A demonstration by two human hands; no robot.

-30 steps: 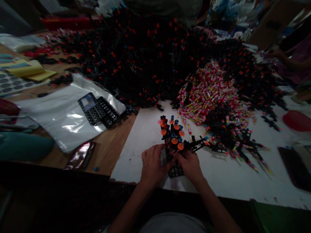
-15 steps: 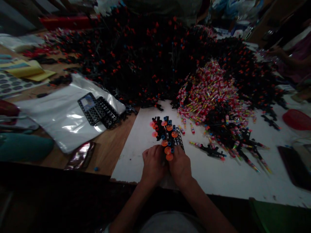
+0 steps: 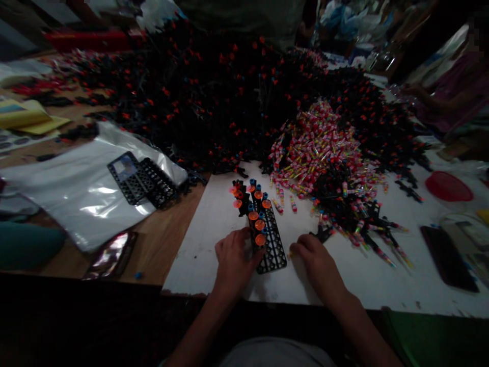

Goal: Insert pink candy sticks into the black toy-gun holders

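A black perforated plastic rack stands on the white board, with several black toy guns upright along its left side, their orange discs and blue tips on top. My left hand is closed around the rack's near left side, thumb at its front; its fingertips are partly hidden. To the right of the rack, my right hand is closed on a toy gun lying low over the board. A yellowish end pokes out by the thumb, and the middle is hidden under the fingers.
Behind lies a large heap of black toy guns, with a pile of candy tubes at its right. Leftward are a plastic bag and spare black racks. At right are a red lid, a phone and another person's arm.
My right hand has left the rack and moved right, onto the toy gun lying on the board. My left hand stays at the rack. The whole view has shifted slightly.
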